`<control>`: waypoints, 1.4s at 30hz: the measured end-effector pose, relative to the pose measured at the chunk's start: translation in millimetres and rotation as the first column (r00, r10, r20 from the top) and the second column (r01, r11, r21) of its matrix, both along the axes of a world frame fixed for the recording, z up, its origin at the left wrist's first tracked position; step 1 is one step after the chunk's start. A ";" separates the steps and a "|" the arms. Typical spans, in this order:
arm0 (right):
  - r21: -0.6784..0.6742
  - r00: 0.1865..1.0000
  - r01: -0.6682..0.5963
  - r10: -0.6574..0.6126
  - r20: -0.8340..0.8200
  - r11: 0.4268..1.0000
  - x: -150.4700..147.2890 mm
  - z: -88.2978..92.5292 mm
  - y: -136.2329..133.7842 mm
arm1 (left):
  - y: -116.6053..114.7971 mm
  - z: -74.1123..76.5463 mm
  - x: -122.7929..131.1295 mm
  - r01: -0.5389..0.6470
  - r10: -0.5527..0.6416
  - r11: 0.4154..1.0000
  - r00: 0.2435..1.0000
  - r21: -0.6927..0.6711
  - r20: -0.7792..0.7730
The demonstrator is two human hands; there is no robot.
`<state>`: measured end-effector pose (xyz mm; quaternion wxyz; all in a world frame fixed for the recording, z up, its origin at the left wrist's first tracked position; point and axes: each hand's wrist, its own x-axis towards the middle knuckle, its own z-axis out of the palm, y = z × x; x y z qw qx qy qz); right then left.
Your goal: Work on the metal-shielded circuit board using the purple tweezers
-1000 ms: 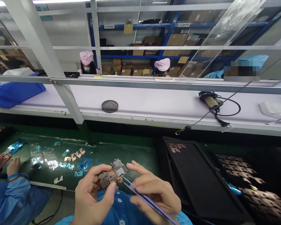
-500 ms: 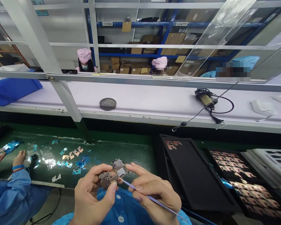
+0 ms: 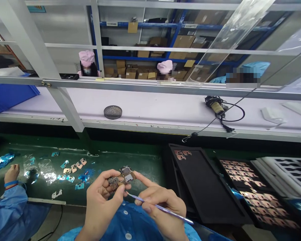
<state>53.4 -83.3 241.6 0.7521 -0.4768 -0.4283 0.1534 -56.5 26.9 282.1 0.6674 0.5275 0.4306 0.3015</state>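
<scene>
A small circuit board (image 3: 126, 176) with metal shields is held up over the near edge of the green bench. My left hand (image 3: 102, 197) pinches its left part between thumb and fingers. In my right hand (image 3: 163, 204) is a thin purple tweezers-like tool (image 3: 163, 209), gripped like a pen. Its pale tip sits just below the board's lower edge; whether it touches the board I cannot tell. My right index finger reaches out to the board's right edge.
Several loose board pieces (image 3: 79, 165) and blue film (image 3: 86, 175) lie on the green bench (image 3: 145, 164). A co-worker's hand (image 3: 12, 174) is at the left. A black tray (image 3: 203, 187) and trays of copper-coloured boards (image 3: 263, 201) stand right. A round dish (image 3: 112, 112) rests on the shelf.
The board is tilted a little differently in my left hand. The tool's tip has shifted slightly left, away from the board's face. The view has turned slightly to the right.
</scene>
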 end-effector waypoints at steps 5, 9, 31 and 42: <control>-0.086 0.935 0.228 -0.243 -0.260 0.970 38.9 -18.3 37.8 | 5.3 -1.6 4.0 -0.066 0.069 0.996 0.997 -0.064 0.038; -0.235 0.801 0.499 -0.547 -0.241 0.834 99.6 -42.3 92.6 | 13.4 -11.1 2.9 -0.087 0.094 0.990 0.993 -0.110 0.068; -0.280 0.867 0.467 -0.373 0.330 0.839 174.1 -72.3 120.4 | 50.4 -46.6 5.8 0.037 -0.031 0.976 0.999 -0.214 0.031; -0.298 0.861 0.507 -0.455 0.228 0.809 168.2 -66.6 113.7 | 43.2 -37.0 9.3 0.071 -0.063 0.970 0.997 -0.231 0.040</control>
